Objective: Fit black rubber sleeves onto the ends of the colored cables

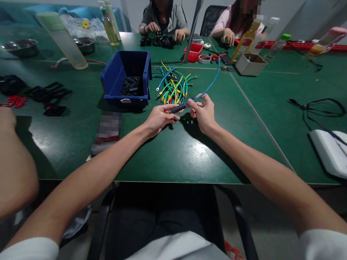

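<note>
My left hand (156, 121) pinches a black tubular sleeve (178, 108) between thumb and fingers, above the green table. A blue wire (213, 81) runs from the sleeve's right end and curves up and away. My right hand (205, 116) is closed on the wire close to where it meets the sleeve. Just beyond my hands lies a pile of blue, green and yellow wires (175, 84), some with metal ring ends. To its left stands a blue bin (108, 83) with black pieces (131, 86) inside, resembling the held sleeve.
Another person's arm (4, 167) rests at the left edge. Two people sit across the table (220, 151). Bottles (109, 28), a red box (193, 52) and a cardboard box (251, 65) stand farther back. At right lies a white device (332, 153) with black cables.
</note>
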`<state>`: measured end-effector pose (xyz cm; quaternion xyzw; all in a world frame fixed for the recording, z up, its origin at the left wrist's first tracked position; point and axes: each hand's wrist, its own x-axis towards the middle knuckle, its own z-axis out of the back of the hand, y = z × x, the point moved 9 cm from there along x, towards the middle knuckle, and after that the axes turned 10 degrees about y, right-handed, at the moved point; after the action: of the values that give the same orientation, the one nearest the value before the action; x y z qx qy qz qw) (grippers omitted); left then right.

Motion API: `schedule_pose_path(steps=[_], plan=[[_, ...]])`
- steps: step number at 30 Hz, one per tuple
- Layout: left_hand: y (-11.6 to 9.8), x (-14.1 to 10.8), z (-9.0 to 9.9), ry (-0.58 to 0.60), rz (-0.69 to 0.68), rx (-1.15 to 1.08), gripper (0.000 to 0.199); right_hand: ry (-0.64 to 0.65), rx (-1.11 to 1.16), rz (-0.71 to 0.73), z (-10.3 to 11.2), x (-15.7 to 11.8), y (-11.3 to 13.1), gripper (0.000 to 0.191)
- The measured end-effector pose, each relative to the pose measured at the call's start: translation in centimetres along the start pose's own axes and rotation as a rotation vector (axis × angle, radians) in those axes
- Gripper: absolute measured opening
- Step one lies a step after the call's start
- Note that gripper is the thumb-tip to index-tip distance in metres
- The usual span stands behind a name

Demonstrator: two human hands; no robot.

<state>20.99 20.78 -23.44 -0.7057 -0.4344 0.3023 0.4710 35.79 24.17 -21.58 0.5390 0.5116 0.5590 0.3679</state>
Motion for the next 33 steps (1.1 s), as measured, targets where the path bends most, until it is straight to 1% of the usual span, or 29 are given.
schedule_pose_path(steps=[25, 33], plan=[[-0.11, -0.21, -0.14, -0.020, 0.012, -0.001, 0.040, 0.026, -0.008, -0.008, -0.13, 0.00, -0.22, 0.057], [-0.21, -0.25, -0.24, -0.013, 0.005, -0.010, 0.038, 0.035, -0.006, -0.001, -0.19, -0.04, -0.24, 0.054]])
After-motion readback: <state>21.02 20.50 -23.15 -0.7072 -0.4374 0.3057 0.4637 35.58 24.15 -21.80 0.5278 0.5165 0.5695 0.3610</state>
